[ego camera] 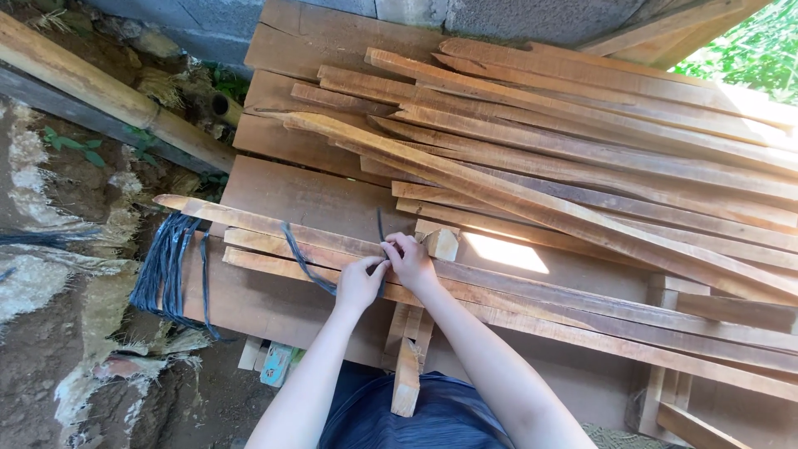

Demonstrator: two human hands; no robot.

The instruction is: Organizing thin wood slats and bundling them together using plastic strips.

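Outdoors, a person's left hand [359, 284] and right hand [411, 259] meet over a bundle of long wooden slats [532, 295] on a plank workbench [299, 195], fingers of both pinched on a dark strap [303, 262] looped across the slats. Just right of the hands stands a small wood block [441, 244]; a bunch of dark straps [166, 266] hangs off the bench's left edge; a loose slat pile [582, 150] lies beyond

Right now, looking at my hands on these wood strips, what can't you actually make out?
All in the head view:
- Where the dark strap ends: the left hand and right hand cover it.
- Fingertip grip: the fingers are curled over it.
- How long the wood strips are: cut off by the right edge.
- The small blue-green thing under the planks: too small, partly hidden.
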